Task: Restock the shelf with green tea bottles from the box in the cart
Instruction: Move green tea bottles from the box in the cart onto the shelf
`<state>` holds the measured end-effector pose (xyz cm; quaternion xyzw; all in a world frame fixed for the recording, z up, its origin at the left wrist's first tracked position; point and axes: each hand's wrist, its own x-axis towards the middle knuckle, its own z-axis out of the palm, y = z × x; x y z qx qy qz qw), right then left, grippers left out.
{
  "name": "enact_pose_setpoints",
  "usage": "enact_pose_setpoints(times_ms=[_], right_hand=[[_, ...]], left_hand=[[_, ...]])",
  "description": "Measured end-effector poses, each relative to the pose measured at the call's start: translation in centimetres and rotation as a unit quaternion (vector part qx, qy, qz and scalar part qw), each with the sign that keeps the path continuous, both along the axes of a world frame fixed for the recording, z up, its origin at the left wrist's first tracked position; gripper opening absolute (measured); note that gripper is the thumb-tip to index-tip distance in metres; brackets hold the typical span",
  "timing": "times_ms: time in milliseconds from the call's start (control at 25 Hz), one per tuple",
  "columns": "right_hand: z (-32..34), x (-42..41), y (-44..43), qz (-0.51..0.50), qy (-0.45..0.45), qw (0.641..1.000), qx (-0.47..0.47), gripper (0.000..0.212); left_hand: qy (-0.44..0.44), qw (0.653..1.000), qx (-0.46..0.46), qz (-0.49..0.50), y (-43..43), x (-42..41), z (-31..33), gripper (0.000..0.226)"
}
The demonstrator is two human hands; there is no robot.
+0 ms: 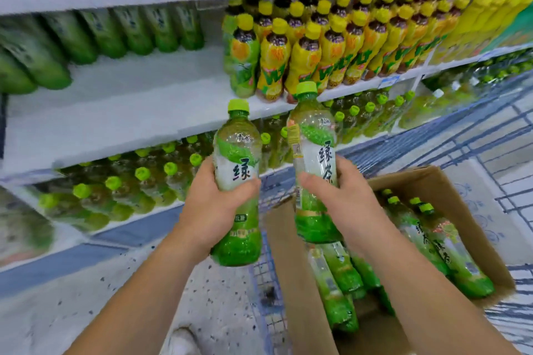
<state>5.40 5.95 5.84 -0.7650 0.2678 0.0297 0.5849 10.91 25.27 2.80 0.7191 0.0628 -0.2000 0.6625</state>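
Observation:
My left hand [215, 204] grips one green tea bottle [237, 152] upright around its middle. My right hand [343, 196] holds a second green tea bottle [313, 138] the same way, slightly higher. Both bottles have light green caps and green labels and hang in front of the shelves. Below my right arm the open cardboard box [450, 190] in the cart holds several more green tea bottles [441, 250], some lying, some standing. The middle shelf [138, 100] has a wide bare white stretch, with green bottles [129, 31] lying at its back left.
Yellow-labelled bottles [317, 48] fill the middle shelf's right half. The lower shelf [121, 181] carries rows of green-capped bottles. The blue wire cart [490, 129] stands at the right, against the shelving. Speckled floor and a white shoe [178, 340] lie below.

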Motion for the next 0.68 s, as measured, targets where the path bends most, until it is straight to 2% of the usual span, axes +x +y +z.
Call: enact_pose_setpoints(times_ms=[320, 680], right_hand=[[-0.4, 8.3, 13.9, 0.067, -0.081, 0.994, 0.007, 0.030], [-7.4, 18.6, 23.5, 0.083, -0.143, 0.985, 0.046, 0.033]], left_hand=[[-0.123, 0.990, 0.031, 0.054, 12.8, 7.5, 1.0, 0.043], [-0.191, 0.975, 0.041, 0.103, 21.4, 15.3, -3.2, 0.043]])
